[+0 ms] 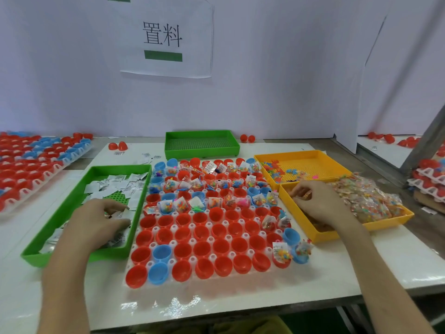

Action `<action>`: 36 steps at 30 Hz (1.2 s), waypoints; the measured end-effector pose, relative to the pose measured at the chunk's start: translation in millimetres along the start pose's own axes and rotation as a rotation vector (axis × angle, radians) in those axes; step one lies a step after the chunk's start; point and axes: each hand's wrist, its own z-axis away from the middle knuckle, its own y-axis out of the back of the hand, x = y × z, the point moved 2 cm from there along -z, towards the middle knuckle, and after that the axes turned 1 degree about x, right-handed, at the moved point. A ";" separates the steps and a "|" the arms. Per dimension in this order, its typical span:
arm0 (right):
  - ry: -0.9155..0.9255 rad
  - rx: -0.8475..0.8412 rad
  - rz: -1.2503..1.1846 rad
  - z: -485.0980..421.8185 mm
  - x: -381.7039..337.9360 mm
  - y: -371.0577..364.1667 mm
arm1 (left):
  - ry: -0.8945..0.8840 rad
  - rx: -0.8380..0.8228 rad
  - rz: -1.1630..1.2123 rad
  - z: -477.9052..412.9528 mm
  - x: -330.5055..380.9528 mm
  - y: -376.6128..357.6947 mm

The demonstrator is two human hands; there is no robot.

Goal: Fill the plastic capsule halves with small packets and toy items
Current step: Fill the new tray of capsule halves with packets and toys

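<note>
While four trays (pixel 69 206) lie out, left hand (pixel 96 220) pinches white packets (pixel 119 214), right hand (pixel 317 203) one clear packet (pixel 307 195).

Single head-worn wide-angle view, angled forward and down, close over the tabletop (pixel 240 307), facing the rear partition (pixel 289 92).

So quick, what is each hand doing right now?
Left hand: pinches white packets in the near green tray.
Right hand: pinches a clear packet in the near yellow tray.

The white table (pixel 361 268) bears a rack of capsule halves (pixel 212 286) between the hands. A green tray (pixel 62 213) lies under the left hand (pixel 101 220), a yellow tray (pixel 297 213) under the right hand (pixel 317 203).
</note>
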 end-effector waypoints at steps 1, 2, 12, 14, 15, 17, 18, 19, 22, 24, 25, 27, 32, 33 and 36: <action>-0.010 0.027 -0.007 0.4 0.3 -0.6 | 0.014 0.031 0.043 -0.3 -1.4 -0.1; -0.018 0.056 -0.019 1.2 0.9 -0.7 | 0.023 0.066 0.090 0.7 -2.8 0.8; 0.079 0.346 -0.203 7.6 -10.8 21.2 | -0.095 0.002 -0.092 4.3 6.3 -1.0; 0.141 0.354 -0.262 12.7 -26.0 27.3 | -0.108 -0.050 -0.210 1.8 6.5 -2.1; 0.164 0.353 -0.298 15.7 -34.1 30.2 | -0.113 -0.044 -0.202 0.9 5.7 -2.0; 0.191 0.338 -0.369 21.9 -51.1 35.8 | -0.103 -0.009 -0.121 2.0 6.7 -0.7; 0.198 0.321 -0.407 24.4 -59.9 38.7 | -0.094 0.007 -0.082 2.9 7.0 -0.7; 0.209 0.304 -0.446 27.3 -68.5 41.9 | -0.086 0.023 -0.050 3.2 6.3 -1.6; 0.288 0.274 -0.570 36.6 -99.4 55.0 | -0.067 0.062 0.020 2.8 5.1 -4.0; 0.346 0.266 -0.671 43.9 -120.4 64.8 | -0.062 0.124 0.075 2.8 3.5 -4.7; 0.371 0.269 -0.719 47.8 -129.2 68.7 | -0.063 0.180 0.106 3.6 3.1 -4.1; 0.387 0.303 -0.803 55.8 -140.4 71.5 | -0.079 0.313 0.167 5.4 2.5 -2.3; 0.245 0.374 -0.871 71.0 -142.5 45.3 | -0.087 0.537 0.363 9.1 -5.2 0.3; 0.225 0.353 -0.865 71.6 -142.0 39.8 | -0.067 0.563 0.408 9.8 -6.4 0.4; 0.199 0.320 -0.857 70.6 -141.5 33.6 | 0.007 0.614 0.514 9.8 -9.2 -0.5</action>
